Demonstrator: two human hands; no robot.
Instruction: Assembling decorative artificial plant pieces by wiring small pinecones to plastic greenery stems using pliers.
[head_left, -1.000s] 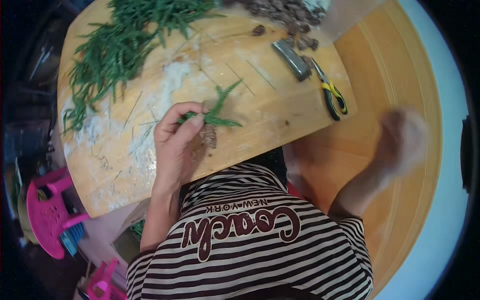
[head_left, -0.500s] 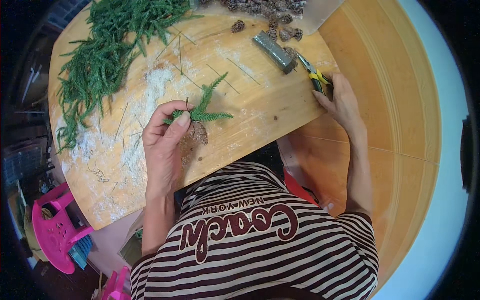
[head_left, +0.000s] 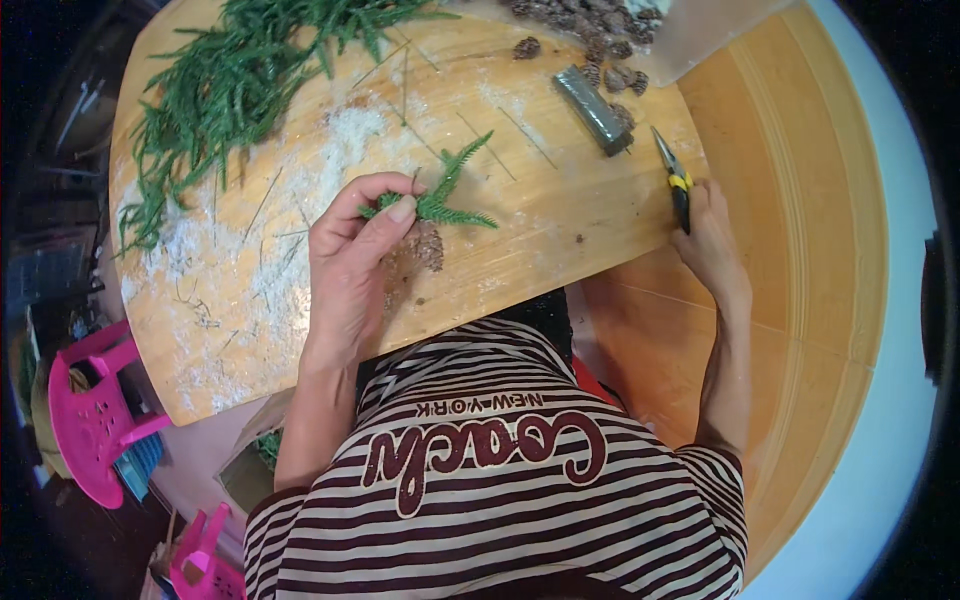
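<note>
Between thumb and fingers, my left hand [head_left: 345,245] pinches a small green artificial pine sprig [head_left: 462,214] above the table's near edge. A brown pine cone [head_left: 430,247] hangs just under the sprig, partly behind my thumb, and a thin dark wire end sticks up by the fingertips. At the table's right edge my right hand [head_left: 715,240] is closed round the black and yellow handles of a pair of long-nose pliers [head_left: 681,185]. The jaws point away from me, and my fingers hide the handle ends. Most of the table lies between my two hands.
A heap of green sprigs [head_left: 220,100] covers the far left of the wooden table [head_left: 520,250]. Loose pine cones [head_left: 590,20] and a grey-green cylindrical bundle [head_left: 592,110] lie at the far right. Thin wires and white flakes [head_left: 350,135] are scattered about. A pink plastic chair [head_left: 95,415] stands at lower left.
My right hand has turned the pliers more upright, and their spread handles have come together in my grip. The left hand keeps its pinch on the sprig. The whole view has shifted slightly.
</note>
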